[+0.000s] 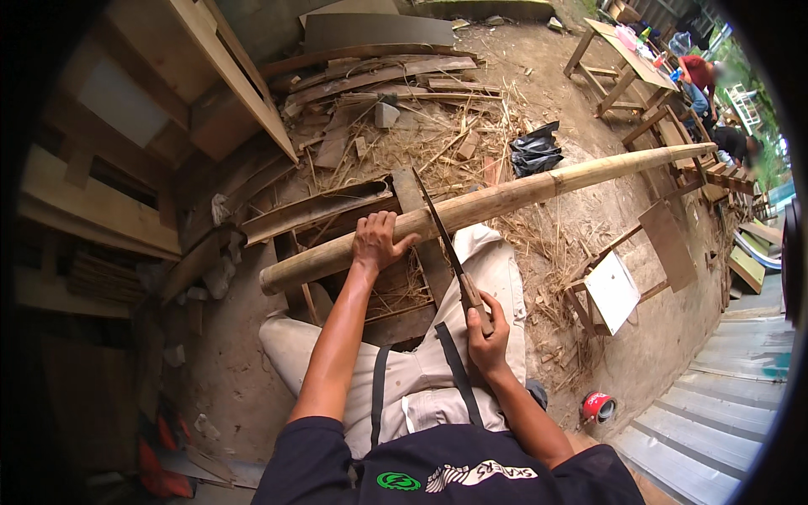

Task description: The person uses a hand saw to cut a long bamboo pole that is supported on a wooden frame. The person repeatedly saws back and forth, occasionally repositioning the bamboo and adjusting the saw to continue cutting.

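1. One bamboo pole (539, 187) lies under the left hand (379, 241), whose fingers clasp its top, thumb spread.
2. The pole's long axis slants from near left to far right.
3. The right hand (490, 337) grips a saw (443, 225), its blade crossing the pole, tip pointing away.

Daylight falls across a packed-earth floor (640, 362) littered with straw-like shavings (551, 282). Unpainted wooden framework (93, 220) rises in shadow at left; a wooden tabletop (644, 67) on square legs stands far right, near green foliage (770, 143). Ribbed metal sheeting (699, 421) covers the lower right.
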The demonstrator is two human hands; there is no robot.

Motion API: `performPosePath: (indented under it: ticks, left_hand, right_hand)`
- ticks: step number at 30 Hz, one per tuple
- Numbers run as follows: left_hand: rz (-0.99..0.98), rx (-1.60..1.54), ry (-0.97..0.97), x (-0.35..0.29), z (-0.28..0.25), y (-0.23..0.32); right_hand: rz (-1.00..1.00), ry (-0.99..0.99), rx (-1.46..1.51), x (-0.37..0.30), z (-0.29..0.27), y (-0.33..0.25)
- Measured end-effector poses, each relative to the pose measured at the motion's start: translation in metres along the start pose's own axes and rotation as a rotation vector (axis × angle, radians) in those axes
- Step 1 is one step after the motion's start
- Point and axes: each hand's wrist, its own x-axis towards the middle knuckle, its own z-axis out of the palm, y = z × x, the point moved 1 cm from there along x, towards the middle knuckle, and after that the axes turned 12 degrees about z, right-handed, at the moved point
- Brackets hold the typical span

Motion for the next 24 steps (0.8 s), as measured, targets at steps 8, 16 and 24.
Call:
performPosePath:
  ticks: [8,16,24]
  left_hand:
    - [-0.124,-0.024,-0.317,0.002,0.005,-0.006]
    - [-0.326,-0.399,-0.712,0.045,-0.013,-0.043]
    - [-0.371,-0.543,-0.802,0.051,0.0,-0.061]
  right_hand:
    - [0.207,-0.136,0.168,0.015,0.012,0.014]
    - [0.132,-0.21,0.065,0.018,0.011,0.02]
    - [0.135,-0.262,0.107,0.021,0.013,0.022]
